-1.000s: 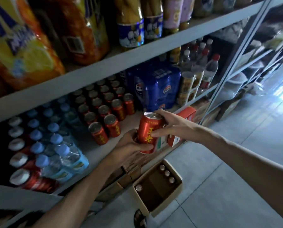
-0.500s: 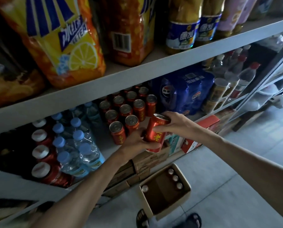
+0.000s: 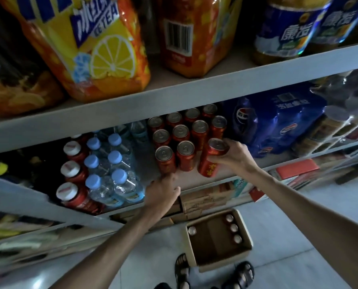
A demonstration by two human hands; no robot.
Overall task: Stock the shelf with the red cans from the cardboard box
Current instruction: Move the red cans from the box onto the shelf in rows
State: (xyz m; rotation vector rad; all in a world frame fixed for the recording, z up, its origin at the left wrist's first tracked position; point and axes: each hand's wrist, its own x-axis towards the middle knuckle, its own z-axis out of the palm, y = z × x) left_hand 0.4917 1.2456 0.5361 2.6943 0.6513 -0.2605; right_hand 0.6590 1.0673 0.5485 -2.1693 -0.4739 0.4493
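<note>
Though held nearly upright, the red can (image 3: 207, 168) leans rightward.

One wide-angle view from a camera worn on the person's head. It stands close in front of the can shelf (image 3: 194, 179) and faces forward and steeply down. The upper shelf (image 3: 174, 97) fills the frame above the can shelf. Below the can shelf, on the floor, lie the cardboard box (image 3: 226, 261) and the person's sandalled feet (image 3: 182, 268).
</note>
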